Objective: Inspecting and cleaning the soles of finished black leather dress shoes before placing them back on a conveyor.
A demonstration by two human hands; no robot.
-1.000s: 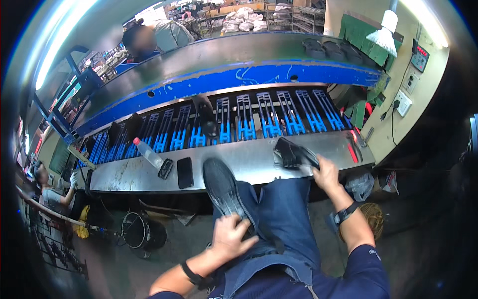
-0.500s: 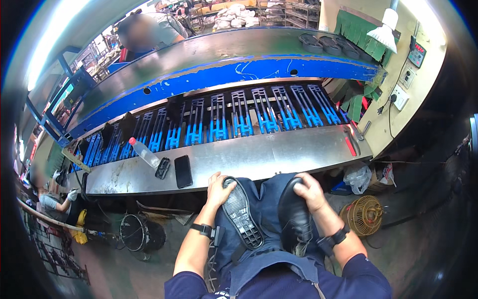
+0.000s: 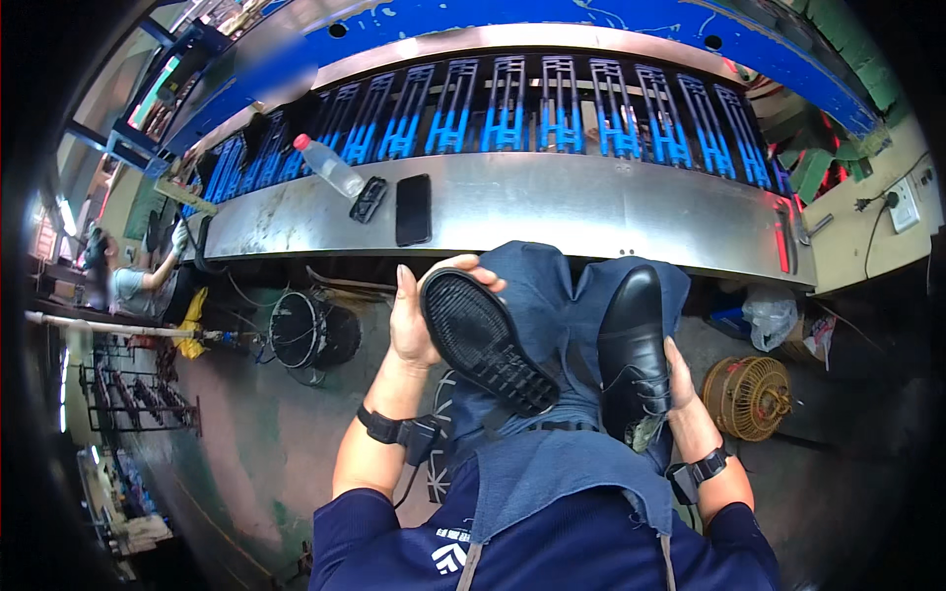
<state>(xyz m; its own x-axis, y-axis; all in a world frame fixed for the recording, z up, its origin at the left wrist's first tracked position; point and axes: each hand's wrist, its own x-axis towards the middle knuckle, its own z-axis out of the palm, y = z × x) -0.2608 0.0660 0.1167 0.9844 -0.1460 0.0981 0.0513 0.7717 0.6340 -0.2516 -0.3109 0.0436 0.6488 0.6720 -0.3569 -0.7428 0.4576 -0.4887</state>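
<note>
A loose black shoe sole tilts over my left thigh, its ridged forefoot and gridded heel facing up. My left hand is closed round its toe end, fingers curling over the far edge and thumb standing away from it. On my right thigh lies a black lace-up shoe, toe pointing away from me and laces toward me. My right hand grips the shoe's right side near the laces; some of its fingers are hidden behind the shoe. A blue apron covers my lap.
A steel ledge runs ahead of my knees, bearing a phone, a small black case, a bottle and red-handled pliers. Blue racks line up behind. A fan stands right, a bucket left.
The view has dipped toward my lap. My left hand has shifted its hold and tilted the sole. My right hand has slid from the shoe's toe back along its right side.
</note>
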